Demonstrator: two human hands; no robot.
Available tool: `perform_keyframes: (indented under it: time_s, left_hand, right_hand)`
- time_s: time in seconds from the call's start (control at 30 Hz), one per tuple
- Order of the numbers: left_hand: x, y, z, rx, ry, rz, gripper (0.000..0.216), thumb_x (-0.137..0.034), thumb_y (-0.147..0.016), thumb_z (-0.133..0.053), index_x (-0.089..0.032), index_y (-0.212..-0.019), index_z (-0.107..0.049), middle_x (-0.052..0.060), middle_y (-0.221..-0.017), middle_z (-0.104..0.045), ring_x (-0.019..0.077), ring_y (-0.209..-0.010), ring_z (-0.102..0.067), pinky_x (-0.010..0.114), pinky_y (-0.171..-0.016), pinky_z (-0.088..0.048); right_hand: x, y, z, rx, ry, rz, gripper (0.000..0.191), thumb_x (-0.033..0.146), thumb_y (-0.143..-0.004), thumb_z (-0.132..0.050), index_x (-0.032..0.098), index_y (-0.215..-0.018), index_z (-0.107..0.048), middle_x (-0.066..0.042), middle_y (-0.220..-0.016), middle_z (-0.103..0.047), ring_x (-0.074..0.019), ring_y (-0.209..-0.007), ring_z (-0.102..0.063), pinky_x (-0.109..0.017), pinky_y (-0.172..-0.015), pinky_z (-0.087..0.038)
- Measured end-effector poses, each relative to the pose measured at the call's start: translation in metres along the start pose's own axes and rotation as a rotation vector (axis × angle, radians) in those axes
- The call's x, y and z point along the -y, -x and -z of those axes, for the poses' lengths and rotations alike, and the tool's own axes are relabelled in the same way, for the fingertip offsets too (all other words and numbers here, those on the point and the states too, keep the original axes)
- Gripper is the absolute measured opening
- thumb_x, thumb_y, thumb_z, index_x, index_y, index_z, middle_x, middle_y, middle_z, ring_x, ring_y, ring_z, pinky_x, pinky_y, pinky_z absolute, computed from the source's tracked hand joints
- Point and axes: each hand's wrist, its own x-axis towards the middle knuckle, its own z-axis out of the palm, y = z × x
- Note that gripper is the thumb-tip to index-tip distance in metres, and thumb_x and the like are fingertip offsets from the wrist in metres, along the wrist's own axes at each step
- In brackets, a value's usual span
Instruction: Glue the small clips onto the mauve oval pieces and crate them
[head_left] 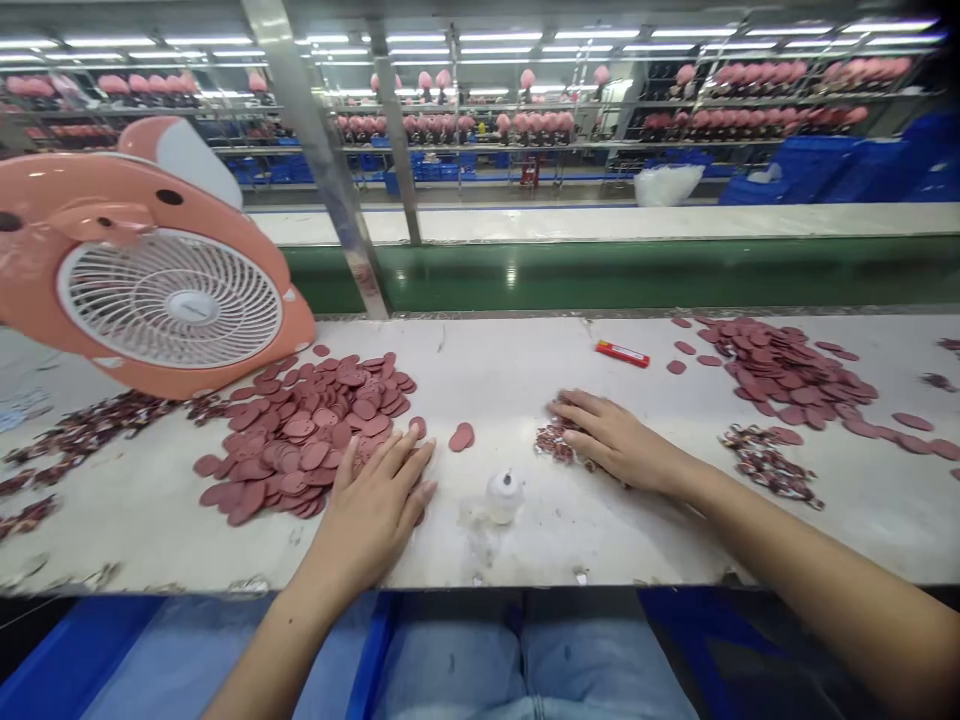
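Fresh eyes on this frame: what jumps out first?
Probably the big orange animal-shaped fan at left. Next, the heap of dark-red ovals beside it, with the left hand at its right edge. Then the right hand, right of centre, fingers over a small pile of tiny brownish parts.

Your dull-red oval discs (300, 445) lie in a loose, overlapping heap, partly hidden by your left hand (381, 500). Small shiny brownish pieces (552, 442) form a low cluster, partly covered by your right hand (616, 438).
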Motion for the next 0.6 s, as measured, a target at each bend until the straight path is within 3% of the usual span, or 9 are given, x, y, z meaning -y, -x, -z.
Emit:
perform_keyframes:
  time_s: [0.1,0.17,0.23,0.33,0.47,0.6]
  left_hand:
    - [0.001,0.022,0.01,-0.107,0.085,0.013,0.04,-0.027,-0.1,-0.041,-0.027,-0.137,-0.053,0.009,-0.147,-0.054,0.0245,-0.134,-0.05,0.055,-0.12,-0.011]
    - [0.003,0.043,0.01,-0.278,0.162,0.069,0.038,-0.022,-0.097,-0.045,-0.024,-0.134,-0.054,0.011,-0.14,-0.059,0.0246,-0.13,-0.052,0.052,-0.117,-0.023]
    - [0.006,0.067,0.004,-0.422,0.196,0.114,0.036,-0.019,-0.094,-0.051,-0.021,-0.13,-0.058,0.013,-0.129,-0.065,0.0261,-0.121,-0.057,0.048,-0.109,-0.035]
    - [0.009,0.097,-0.013,-0.43,0.085,0.068,0.041,-0.022,-0.089,-0.06,-0.02,-0.131,-0.058,0.014,-0.12,-0.069,0.029,-0.113,-0.06,0.047,-0.105,-0.035]
    - [0.01,0.112,-0.029,-0.464,-0.052,0.043,0.042,-0.025,-0.086,-0.067,-0.023,-0.128,-0.063,0.014,-0.121,-0.07,0.0303,-0.111,-0.06,0.045,-0.102,-0.036]
    - [0.01,0.119,-0.029,-0.513,-0.006,-0.07,0.036,-0.016,-0.086,-0.067,-0.027,-0.12,-0.069,0.008,-0.107,-0.077,0.0237,-0.097,-0.068,0.039,-0.096,-0.04]
  right_hand:
    - [0.012,0.024,0.0,-0.071,0.019,-0.016,0.051,0.055,-0.102,-0.035,0.03,-0.145,-0.046,-0.009,-0.155,-0.039,-0.035,-0.145,-0.031,-0.063,-0.114,-0.031]
    - [0.025,0.043,-0.001,-0.174,0.024,-0.025,0.051,0.054,-0.101,-0.036,0.03,-0.145,-0.044,-0.009,-0.154,-0.04,-0.036,-0.145,-0.028,-0.066,-0.113,-0.029]
    - [0.045,0.059,-0.006,-0.26,-0.002,-0.008,0.047,0.051,-0.1,-0.041,0.033,-0.143,-0.044,-0.007,-0.147,-0.047,-0.0323,-0.139,-0.037,-0.06,-0.11,-0.037]
    - [0.081,0.07,-0.026,-0.286,-0.184,-0.023,0.048,0.046,-0.094,-0.055,0.036,-0.14,-0.044,-0.006,-0.138,-0.054,-0.0293,-0.126,-0.05,-0.053,-0.101,-0.047]
    - [0.116,0.052,-0.058,-0.238,-0.489,-0.132,0.059,0.043,-0.086,-0.068,0.027,-0.139,-0.047,-0.012,-0.135,-0.055,-0.0344,-0.124,-0.048,-0.059,-0.102,-0.041]
    - [0.134,0.035,-0.061,-0.273,-0.658,-0.167,0.038,0.037,-0.086,-0.06,0.019,-0.119,-0.056,-0.014,-0.12,-0.06,-0.0329,-0.114,-0.052,-0.056,-0.101,-0.039]
